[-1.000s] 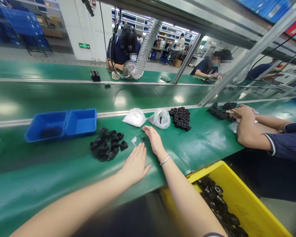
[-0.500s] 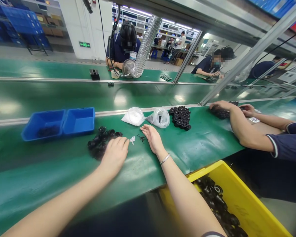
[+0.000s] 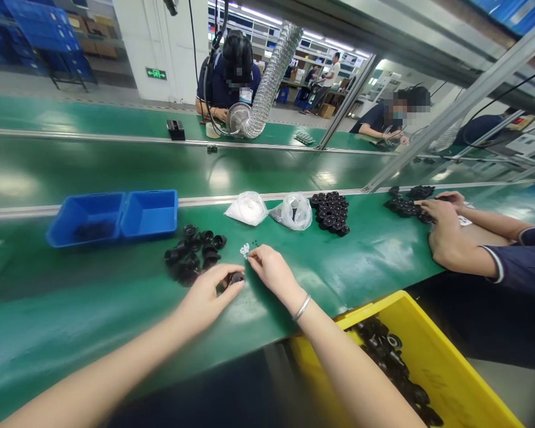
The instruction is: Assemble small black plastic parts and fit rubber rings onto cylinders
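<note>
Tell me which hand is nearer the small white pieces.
Right. The right hand is just beside the white pieces; the left hand, holding a black part, is farther away, below-left in view.

Wears a slim bangle (image 3: 302, 308) around the right wrist (image 3: 294, 298), silver in colour, rounded in outline and shiny, with a bright highlight along the band. Bears any clasp or engraving too small to make out. Leaves the right hand (image 3: 274, 273) and left hand (image 3: 205, 295) uncovered, fingers (image 3: 261, 254) slim and rounded, nails too small to judge. Shows a bare left wrist (image 3: 181, 321). Has a smooth left forearm (image 3: 125, 362), broad near the lower edge of view and narrower toward the hand. Has a right forearm (image 3: 348, 362) of matching shape, likewise bare wherever visible.
</note>
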The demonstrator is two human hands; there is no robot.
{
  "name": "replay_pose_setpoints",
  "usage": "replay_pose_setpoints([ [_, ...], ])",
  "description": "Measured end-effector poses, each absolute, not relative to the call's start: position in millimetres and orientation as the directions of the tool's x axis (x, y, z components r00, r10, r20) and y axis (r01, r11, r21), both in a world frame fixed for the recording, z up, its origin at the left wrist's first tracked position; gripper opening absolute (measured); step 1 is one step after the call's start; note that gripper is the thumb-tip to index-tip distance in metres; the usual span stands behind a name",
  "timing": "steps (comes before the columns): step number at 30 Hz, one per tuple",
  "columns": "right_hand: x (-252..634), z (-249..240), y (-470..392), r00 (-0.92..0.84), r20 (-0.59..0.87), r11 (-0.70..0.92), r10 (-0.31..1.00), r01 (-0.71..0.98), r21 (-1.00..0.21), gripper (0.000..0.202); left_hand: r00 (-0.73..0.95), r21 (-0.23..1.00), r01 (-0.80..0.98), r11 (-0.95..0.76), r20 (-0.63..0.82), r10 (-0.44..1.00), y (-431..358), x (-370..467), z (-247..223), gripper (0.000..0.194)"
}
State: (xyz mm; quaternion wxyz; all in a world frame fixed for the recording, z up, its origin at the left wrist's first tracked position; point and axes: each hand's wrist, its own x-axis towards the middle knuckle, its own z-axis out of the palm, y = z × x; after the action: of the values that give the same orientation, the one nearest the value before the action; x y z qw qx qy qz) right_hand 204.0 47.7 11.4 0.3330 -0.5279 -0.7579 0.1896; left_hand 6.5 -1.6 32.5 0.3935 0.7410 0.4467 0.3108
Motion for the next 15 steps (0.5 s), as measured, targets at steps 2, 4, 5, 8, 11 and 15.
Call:
replay_pose_setpoints([
  [2,197.5,5.8,43.3,-0.225,0.280,0.352,0.933,0.725,-0.592,0.008,0.415,0.989,0.147,0.008,-0.069,0.907,-10.4,6.4,26.8,0.029],
  [4,191.8,2.0,42.2,-0.200,0.268,0.321,0.942,0.769,-0.553,0.010,0.398,0.991,0.005,0.136,-0.127,0.908,-14.2,3.8,18.9,0.032],
  [5,189.2,1.0,42.5,-0.185,0.266,0.305,0.946,0.787,-0.536,0.012,0.379,0.991,-0.020,0.132,-0.115,0.918,-14.8,1.6,15.0,0.035],
  [8,183.5,0.0,44.7,-0.158,0.258,0.272,0.953,0.821,-0.501,0.014,0.368,0.999,0.007,0.031,-0.031,0.929,-14.8,-6.0,6.0,0.038],
  [11,182.6,-0.2,46.6,-0.162,0.242,0.264,0.957,0.831,-0.489,0.013,0.386,0.997,0.065,-0.032,0.005,0.922,-15.2,-11.6,2.1,0.038],
  [15,185.1,0.7,46.1,-0.184,0.212,0.267,0.960,0.832,-0.486,0.011,0.382,0.970,0.200,-0.137,0.052,0.923,-15.3,-15.5,3.1,0.035],
])
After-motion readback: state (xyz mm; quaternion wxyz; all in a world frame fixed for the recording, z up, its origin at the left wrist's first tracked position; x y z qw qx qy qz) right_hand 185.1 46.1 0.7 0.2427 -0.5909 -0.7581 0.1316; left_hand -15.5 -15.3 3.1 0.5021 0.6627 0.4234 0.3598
